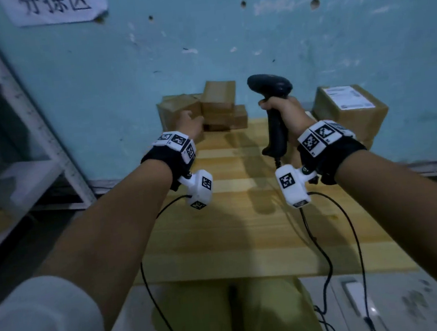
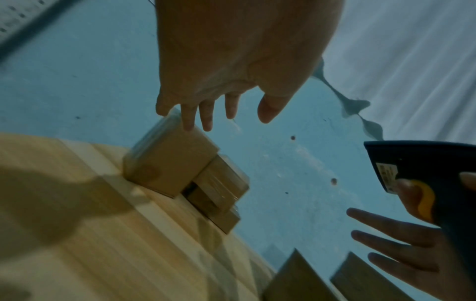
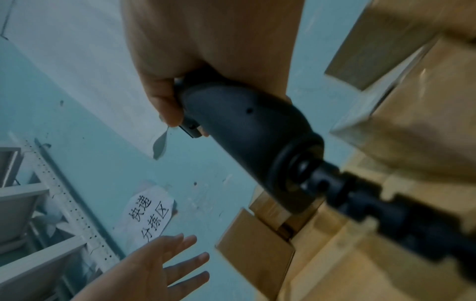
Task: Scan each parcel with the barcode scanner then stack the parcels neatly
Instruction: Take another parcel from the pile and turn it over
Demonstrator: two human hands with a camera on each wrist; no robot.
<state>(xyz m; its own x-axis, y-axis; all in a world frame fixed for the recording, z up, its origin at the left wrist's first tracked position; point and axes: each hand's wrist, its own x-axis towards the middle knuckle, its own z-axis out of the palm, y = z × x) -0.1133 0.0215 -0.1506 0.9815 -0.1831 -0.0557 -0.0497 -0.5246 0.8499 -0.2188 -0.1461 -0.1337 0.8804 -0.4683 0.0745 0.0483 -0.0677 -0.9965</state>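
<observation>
Gripping the barcode scanner upright, head toward wall, right hand; left hand fingers spread.

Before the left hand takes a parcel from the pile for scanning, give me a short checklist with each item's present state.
1. Scanner held in right hand: ok.
2. Left hand free, fingers spread: ok.
3. Left hand at the parcel pile: ok; contact cannot tell.
4. Bare table in front for scanning: ok.
5. Label visible on the pile's parcels: cannot tell.
6. Labelled box on the right stands apart: ok.

Brown parcels, upright black scanner
</observation>
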